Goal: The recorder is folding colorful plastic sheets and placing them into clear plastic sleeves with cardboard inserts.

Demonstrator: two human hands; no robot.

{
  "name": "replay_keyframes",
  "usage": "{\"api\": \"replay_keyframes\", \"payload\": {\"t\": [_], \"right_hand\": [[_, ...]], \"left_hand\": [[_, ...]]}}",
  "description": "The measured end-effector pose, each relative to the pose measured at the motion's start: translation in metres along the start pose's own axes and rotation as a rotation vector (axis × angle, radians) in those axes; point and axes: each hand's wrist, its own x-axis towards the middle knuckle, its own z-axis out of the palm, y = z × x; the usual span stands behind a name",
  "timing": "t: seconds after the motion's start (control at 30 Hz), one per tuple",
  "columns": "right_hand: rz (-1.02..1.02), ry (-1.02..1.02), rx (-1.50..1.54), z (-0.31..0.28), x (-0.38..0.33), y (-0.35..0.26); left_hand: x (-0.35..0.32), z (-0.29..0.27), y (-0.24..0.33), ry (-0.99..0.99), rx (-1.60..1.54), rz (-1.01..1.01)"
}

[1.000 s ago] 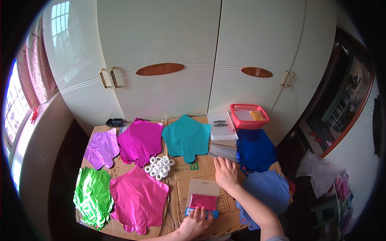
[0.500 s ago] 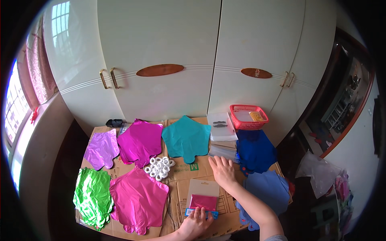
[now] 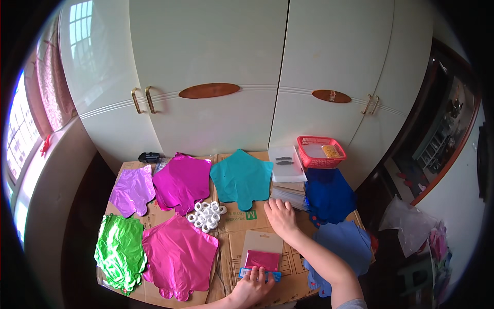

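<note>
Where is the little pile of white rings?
In the head view, the pile of white rings sits on the cardboard left of centre, between the magenta star balloon behind it and the pink balloon in front, left of the right hand.

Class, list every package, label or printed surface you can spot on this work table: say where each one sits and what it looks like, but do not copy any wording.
Flat packet: front centre, under the left hand; clear rectangle, pink insert, blue bottom strip.
Clear bag stack: back, beside the red basket; whitish rectangles with small dark marks.
Cardboard sheets: brown table cover with green and dark print, by the right hand.
</note>
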Motion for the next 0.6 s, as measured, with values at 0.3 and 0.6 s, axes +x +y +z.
{"api": "replay_keyframes", "payload": {"t": [0.3,0.6], "right_hand": [[0.073,0.056,0.028,0.006,-0.008,0.008],[0.007,0.05,-0.012,0.002,-0.025,0.017]], "left_hand": [[-0.001,0.003,0.0,0.015,0.0,-0.008],[0.0,0.003,0.0,0.043,0.011,-0.006]]}}
